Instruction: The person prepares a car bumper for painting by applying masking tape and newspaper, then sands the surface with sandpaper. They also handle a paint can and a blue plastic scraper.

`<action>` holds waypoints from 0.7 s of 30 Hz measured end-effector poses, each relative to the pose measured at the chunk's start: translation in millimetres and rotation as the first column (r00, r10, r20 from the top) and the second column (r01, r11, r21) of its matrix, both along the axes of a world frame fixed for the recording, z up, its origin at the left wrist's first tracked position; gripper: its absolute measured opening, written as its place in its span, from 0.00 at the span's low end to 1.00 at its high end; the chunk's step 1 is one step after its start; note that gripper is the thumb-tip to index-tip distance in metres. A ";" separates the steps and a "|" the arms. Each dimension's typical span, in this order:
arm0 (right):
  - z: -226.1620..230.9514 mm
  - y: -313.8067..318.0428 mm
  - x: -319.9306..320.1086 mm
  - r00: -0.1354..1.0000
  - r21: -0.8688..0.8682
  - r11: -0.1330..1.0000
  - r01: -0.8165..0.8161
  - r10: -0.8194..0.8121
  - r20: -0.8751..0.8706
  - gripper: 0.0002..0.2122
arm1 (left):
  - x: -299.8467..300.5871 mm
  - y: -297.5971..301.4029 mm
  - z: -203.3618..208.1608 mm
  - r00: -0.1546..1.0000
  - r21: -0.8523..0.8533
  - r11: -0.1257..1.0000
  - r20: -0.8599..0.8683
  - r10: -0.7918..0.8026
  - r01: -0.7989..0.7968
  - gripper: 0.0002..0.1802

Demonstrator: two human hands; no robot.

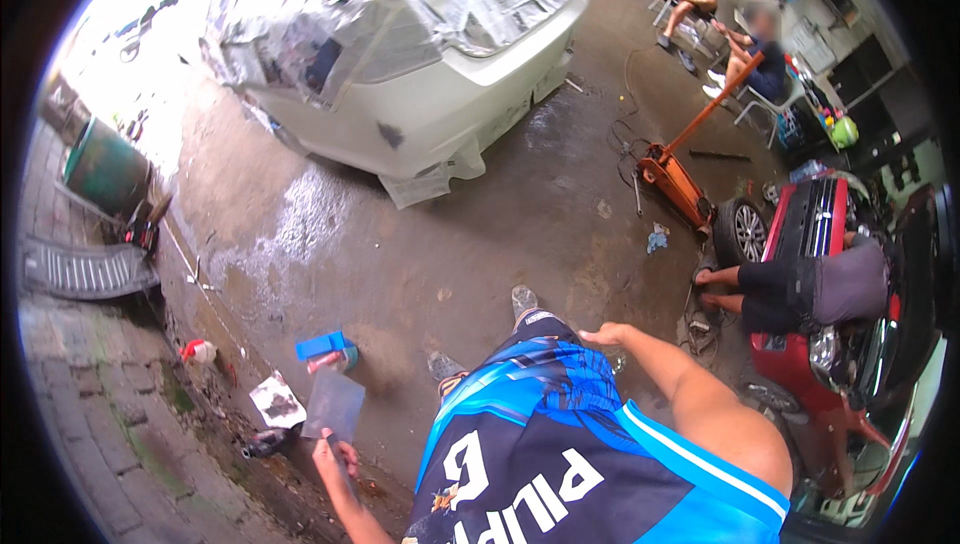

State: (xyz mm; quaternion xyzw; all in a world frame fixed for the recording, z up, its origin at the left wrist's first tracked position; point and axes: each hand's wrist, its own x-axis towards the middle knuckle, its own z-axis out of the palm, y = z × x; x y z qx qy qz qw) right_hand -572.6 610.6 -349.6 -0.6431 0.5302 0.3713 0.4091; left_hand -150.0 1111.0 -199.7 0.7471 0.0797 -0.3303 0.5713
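A flat, translucent grey sheet (336, 406) is held by its near edge in the left hand (333, 457). It is positioned over the floor (480, 244), just beside a blue box (322, 346) and a stained white paper (277, 402); whether either is touched cannot be determined.

The step in hand is judged to be the handling of the sheet, with no application to any surface observed. For the next move, a secure pinch on the edge and clearance from the paper are judged necessary.

The left forearm is extended from the lower edge of the view, with the fingers wrapped around the sheet's near end. A dark, narrow item by these fingers cannot be identified. The right arm is bent at the elbow; the right hand (603, 335) is held near the thigh, fingers loosely extended, and nothing is seen grasped in it.
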 end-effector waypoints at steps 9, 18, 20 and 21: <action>56.7 -29.4 53.5 0.863 0.392 0.804 0.447 -0.503 0.048 0.26 | -11.4 -211.9 -19.3 0.961 -0.083 0.963 -0.081 -0.263 0.257 0.25; 108.9 -192.6 5.3 0.905 -0.330 0.933 0.144 0.010 0.425 0.10 | -45.7 -452.3 -2.3 0.910 -0.104 0.933 -0.208 -0.360 0.345 0.24; 110.7 -221.1 -13.0 0.869 -0.403 0.874 0.273 -0.044 0.494 0.06 | -62.1 -512.8 3.0 0.888 -0.116 0.913 -0.213 -0.408 0.391 0.23; 112.8 -231.3 -22.2 0.882 -0.412 0.870 0.270 -0.052 0.468 0.06 | -68.7 -541.4 6.8 0.873 -0.111 0.895 -0.199 -0.446 0.432 0.23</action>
